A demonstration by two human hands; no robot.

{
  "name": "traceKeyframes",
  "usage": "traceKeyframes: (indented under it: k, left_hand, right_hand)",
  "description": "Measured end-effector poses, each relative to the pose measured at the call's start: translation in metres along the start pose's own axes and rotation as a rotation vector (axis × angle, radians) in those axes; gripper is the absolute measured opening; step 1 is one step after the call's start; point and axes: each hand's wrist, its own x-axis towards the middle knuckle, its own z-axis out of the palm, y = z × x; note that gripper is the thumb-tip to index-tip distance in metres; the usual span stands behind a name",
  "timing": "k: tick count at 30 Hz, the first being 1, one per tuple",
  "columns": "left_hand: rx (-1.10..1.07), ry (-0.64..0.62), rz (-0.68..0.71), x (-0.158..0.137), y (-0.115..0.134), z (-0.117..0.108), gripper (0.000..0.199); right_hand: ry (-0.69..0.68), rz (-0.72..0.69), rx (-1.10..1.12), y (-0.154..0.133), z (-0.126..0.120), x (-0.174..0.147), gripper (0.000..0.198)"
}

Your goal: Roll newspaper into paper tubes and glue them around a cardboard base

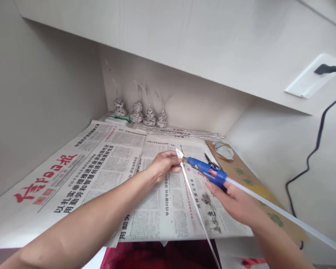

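My left hand [168, 164] is closed around the upper end of a thin white paper strip [194, 198], its thumb and fingers pinched together. A small white pointed flap [179, 153] with a faint greenish mark stands at that end. From there the strip runs down past the table's front edge. My right hand [232, 198] grips a blue hot glue gun [205, 170], its nozzle at or very near the strip beside my left fingertips; contact cannot be made out. A long whitish glue stick [285, 215] sticks out of the gun's back.
Newspaper sheets [95, 179] cover the table. Several woven gourd shapes [136, 113] stand at the back wall, beside thin paper rods [184, 133]. Dark scissors [211, 161] and cardboard [248, 179] lie right. A black cord [319, 138] hangs from a wall socket [310, 76].
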Motion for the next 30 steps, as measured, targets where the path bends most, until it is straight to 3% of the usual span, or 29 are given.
traceKeyframes:
  k: [3,8,20,30]
  left_hand:
    - [0.003,-0.018,0.013,-0.001,-0.001,0.000,0.020]
    - [-0.014,-0.040,0.028,-0.001,-0.001,0.001,0.022]
    - [0.020,-0.053,0.044,-0.002,-0.001,0.002,0.021]
    - [0.009,-0.047,0.034,-0.001,-0.001,0.001,0.020]
  right_hand:
    - [-0.098,-0.007,-0.196,-0.006,0.008,0.002,0.024]
    - [-0.060,-0.079,-0.297,-0.007,0.012,0.005,0.024]
    - [-0.044,-0.083,-0.334,-0.007,0.017,0.005,0.016]
    - [-0.051,-0.093,-0.321,-0.004,0.013,0.004,0.025]
